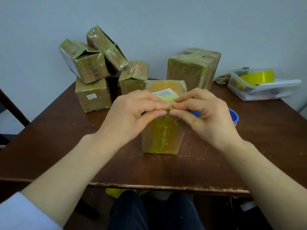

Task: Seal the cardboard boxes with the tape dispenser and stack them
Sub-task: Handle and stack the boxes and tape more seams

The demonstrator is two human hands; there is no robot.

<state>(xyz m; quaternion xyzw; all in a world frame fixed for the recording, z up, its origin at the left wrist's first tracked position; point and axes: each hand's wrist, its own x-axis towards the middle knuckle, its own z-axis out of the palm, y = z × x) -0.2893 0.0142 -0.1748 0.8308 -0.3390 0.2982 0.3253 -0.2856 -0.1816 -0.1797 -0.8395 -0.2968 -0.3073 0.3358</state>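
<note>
- Where three boxes pile up at the back left of the table (66,146), the bottom box (93,95) bears a small white sticker with marks too small to read. The tilted box (84,63) on it carries blue handwriting, illegible, and a top box (106,47) leans against that one.
- A small box (133,75) stands just right of the pile, with an orange-red scrawl on its buckled, green-taped top.
- The left hand (132,113) has curled fingers, its thumb and fingertips pinching the near top edge of the centre box (163,135).
- The centre box stands upright mid-table, tall brown cardboard wrapped in yellow tape, with a wrinkled strip down its near face. Its white top label reads "3013"; the smaller print above is unreadable.
- The right hand (204,113) pinches the same taped edge, its fingertips touching the left's.
- A blue object (234,117) sits just behind the right hand, mostly hidden.
- A big box (193,67) stands at the back, with yellow-green tape across its top and down its front.
- A clear tub (265,95) at the far right holds a yellow tape roll (257,76).
</note>
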